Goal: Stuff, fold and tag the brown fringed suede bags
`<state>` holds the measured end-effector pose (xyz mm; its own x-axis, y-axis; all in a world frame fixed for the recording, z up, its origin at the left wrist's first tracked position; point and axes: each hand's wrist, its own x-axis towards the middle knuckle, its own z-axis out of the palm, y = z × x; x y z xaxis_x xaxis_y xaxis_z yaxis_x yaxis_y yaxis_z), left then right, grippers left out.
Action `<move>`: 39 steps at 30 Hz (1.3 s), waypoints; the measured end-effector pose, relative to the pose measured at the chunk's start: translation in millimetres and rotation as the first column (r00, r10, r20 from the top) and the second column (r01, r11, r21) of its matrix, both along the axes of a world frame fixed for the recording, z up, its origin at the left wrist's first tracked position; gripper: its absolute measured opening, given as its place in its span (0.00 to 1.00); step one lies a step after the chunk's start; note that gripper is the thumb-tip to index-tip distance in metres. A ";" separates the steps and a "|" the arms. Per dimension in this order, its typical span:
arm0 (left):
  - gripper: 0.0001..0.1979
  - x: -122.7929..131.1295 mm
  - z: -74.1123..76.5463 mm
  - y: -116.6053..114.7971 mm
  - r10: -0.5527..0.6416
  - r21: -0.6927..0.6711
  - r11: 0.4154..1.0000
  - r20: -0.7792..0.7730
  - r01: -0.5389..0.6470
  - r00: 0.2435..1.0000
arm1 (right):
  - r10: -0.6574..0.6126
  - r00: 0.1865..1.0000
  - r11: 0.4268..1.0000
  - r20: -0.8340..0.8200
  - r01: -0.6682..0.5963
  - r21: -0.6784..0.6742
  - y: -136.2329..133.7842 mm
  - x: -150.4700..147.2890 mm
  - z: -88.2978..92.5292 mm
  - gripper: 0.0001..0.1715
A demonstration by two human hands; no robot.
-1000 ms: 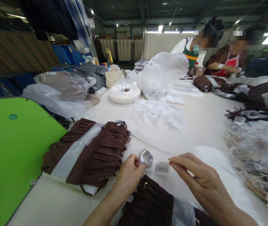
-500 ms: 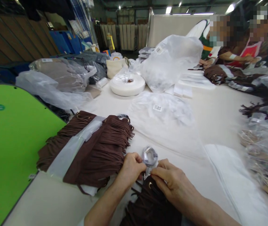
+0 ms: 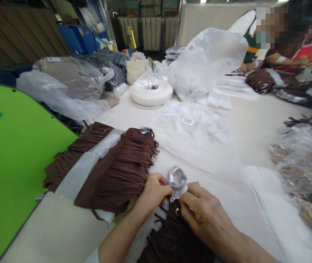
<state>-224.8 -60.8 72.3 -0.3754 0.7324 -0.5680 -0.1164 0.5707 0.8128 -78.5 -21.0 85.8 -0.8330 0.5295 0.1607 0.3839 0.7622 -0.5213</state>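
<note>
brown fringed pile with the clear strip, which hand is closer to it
Left. The left hand is right at the brown fringed pile, at its right edge, by a plastic-wrapped ring. The right hand sits farther right, past the ring, on another brown fringed piece.

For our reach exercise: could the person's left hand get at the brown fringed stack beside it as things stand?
Probably yes: the left hand lies next to the brown fringed stack, nothing between them, though it is busy pinching a wrapped ring.
</note>
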 end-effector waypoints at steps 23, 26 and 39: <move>0.10 -0.7 -6.4 -2.1 -0.024 0.049 0.998 -0.026 0.026 0.999 | 0.059 0.986 0.998 0.155 -0.053 -0.047 0.1 -3.6 2.7 0.11; 0.10 -0.9 -6.4 -2.3 -0.011 0.030 0.999 -0.009 0.011 1.000 | 0.061 0.978 0.998 0.198 -0.057 -0.023 0.0 -5.1 2.1 0.11; 0.10 -2.3 -6.8 -2.9 -0.004 0.024 1.000 -0.002 0.004 1.000 | 0.093 0.964 0.995 0.248 -0.102 0.022 0.2 -12.9 6.7 0.10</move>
<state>-227.1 -63.6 65.6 -0.3733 0.7477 -0.5492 -0.1123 0.5512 0.8268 -91.4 -20.8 92.5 -0.8963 0.4417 -0.0393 0.4203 0.8179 -0.3929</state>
